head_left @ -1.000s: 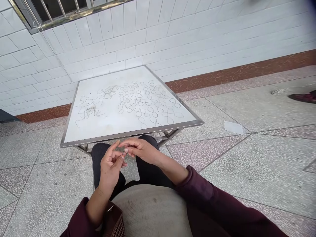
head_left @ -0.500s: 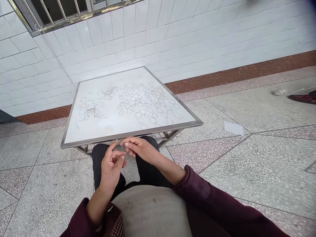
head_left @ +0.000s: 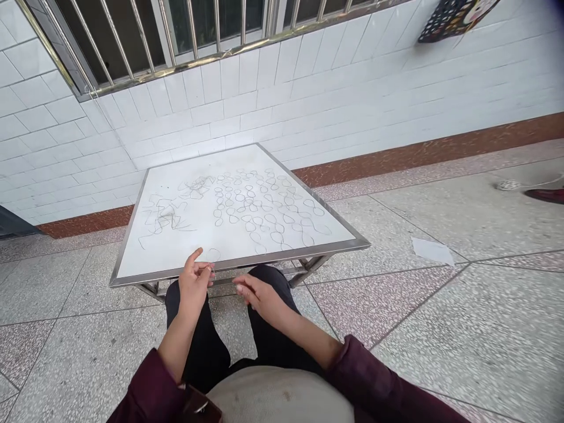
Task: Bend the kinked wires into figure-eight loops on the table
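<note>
Between the thumb and fingers of my left hand (head_left: 194,286), a thin wire (head_left: 214,255) bent into a loop is pinched at the table's near edge. My right hand (head_left: 261,298) is apart from the wire, to its right over my knee, with loosely curved fingers and nothing visible in them. On the white table (head_left: 185,249), many figure-eight wire loops (head_left: 277,223) lie in rough rows at the middle and right. Loose, unlooped wires (head_left: 167,217) lie tangled on the left, with another tangled pile (head_left: 198,185) farther back.
The table has a metal rim (head_left: 247,261) and stands by a white tiled wall (head_left: 185,111) with a barred window (head_left: 211,26). A paper sheet (head_left: 432,251) lies on the floor to the right. A person's shoe (head_left: 546,194) shows at the far right. A patterned bag (head_left: 456,20) hangs above.
My right hand has let go of the wire and drawn away to the right. My left hand, still pinching the wire, is now nearer the table edge. The view has tilted up.
</note>
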The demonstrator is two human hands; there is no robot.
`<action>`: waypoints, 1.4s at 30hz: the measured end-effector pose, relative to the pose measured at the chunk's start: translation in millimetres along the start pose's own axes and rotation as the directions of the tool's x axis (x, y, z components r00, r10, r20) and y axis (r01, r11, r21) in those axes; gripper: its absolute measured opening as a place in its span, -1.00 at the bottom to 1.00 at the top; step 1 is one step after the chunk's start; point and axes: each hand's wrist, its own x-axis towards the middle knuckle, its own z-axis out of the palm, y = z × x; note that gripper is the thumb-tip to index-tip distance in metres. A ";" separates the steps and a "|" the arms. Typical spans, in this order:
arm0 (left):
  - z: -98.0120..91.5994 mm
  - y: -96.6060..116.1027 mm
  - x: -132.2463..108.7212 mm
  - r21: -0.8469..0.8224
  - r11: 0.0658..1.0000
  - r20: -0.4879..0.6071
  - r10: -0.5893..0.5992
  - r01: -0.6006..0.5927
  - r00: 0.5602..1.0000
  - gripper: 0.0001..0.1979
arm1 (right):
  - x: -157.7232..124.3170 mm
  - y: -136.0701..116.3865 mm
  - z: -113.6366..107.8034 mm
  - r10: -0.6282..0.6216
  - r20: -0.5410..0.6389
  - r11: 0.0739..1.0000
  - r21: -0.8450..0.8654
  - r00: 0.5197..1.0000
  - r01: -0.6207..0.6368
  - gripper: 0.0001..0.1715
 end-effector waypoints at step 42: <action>73.3 -59.6 100.6 0.778 0.254 0.462 0.387 -0.574 0.798 -0.59 | -16.3 97.0 7.4 -0.333 0.148 0.761 -0.541 0.931 0.358 -0.67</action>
